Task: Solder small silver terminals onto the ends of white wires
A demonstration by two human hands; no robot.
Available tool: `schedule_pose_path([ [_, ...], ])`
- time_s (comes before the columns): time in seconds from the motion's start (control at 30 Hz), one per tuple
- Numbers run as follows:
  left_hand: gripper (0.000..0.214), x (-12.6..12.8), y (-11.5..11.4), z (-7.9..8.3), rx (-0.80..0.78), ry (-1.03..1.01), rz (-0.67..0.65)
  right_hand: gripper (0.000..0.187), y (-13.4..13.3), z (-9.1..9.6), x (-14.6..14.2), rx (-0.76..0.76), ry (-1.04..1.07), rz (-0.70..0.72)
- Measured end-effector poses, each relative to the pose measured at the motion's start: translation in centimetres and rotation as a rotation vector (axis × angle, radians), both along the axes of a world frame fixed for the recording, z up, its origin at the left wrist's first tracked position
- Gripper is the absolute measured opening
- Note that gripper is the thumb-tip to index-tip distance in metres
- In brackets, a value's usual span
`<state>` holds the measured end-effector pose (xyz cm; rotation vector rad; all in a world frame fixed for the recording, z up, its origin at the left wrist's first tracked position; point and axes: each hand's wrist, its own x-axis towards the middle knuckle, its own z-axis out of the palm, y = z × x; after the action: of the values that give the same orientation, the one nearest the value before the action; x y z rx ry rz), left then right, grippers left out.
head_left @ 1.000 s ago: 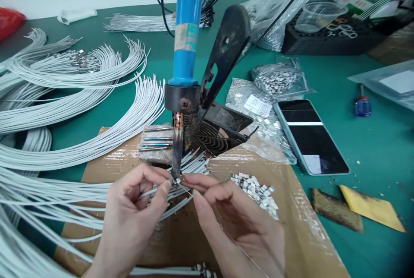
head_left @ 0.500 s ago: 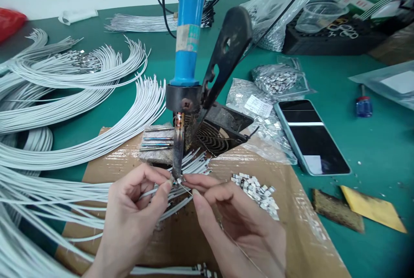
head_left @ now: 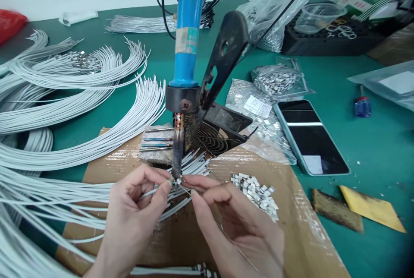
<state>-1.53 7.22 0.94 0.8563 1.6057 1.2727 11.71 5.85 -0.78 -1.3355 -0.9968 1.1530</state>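
Observation:
A blue-handled soldering iron (head_left: 186, 64) is clamped upright in a black holder, its dark tip (head_left: 177, 157) pointing down between my hands. My left hand (head_left: 134, 213) pinches a white wire (head_left: 149, 192) close to its end, just below the tip. At that end sits a small shiny metal piece (head_left: 179, 180), partly hidden by fingertips. My right hand (head_left: 241, 222) is closed on a thin solder wire (head_left: 246, 258), which runs through the fingers toward the tip. My right index finger reaches beside the metal piece; whether it touches it I cannot tell.
Bundles of white wires (head_left: 74, 155) fill the left. Small metal pieces (head_left: 255, 194) are heaped on the cardboard (head_left: 291, 235). A small fan (head_left: 215, 135) stands behind the iron. To the right lie a phone (head_left: 313, 140), sponges (head_left: 371, 209), a screwdriver (head_left: 362, 106) and bags of parts (head_left: 278, 79).
My right thumb has shifted very slightly left along the solder wire. The left hand and the iron hold their places, apart from a slight shift of the view.

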Motion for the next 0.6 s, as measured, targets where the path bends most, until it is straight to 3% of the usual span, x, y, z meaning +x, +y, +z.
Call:
schedule_pose_path([
  [0.47,0.014,-1.2,0.0,-0.8,0.047,0.089,-0.138,0.020,0.1,-0.1,0.2,0.057,-0.041,0.000],
  [0.6,0.015,-0.8,0.0,-0.7,0.059,0.051,-0.075,0.021,0.0,-0.2,0.1,0.049,-0.021,-0.008],
])
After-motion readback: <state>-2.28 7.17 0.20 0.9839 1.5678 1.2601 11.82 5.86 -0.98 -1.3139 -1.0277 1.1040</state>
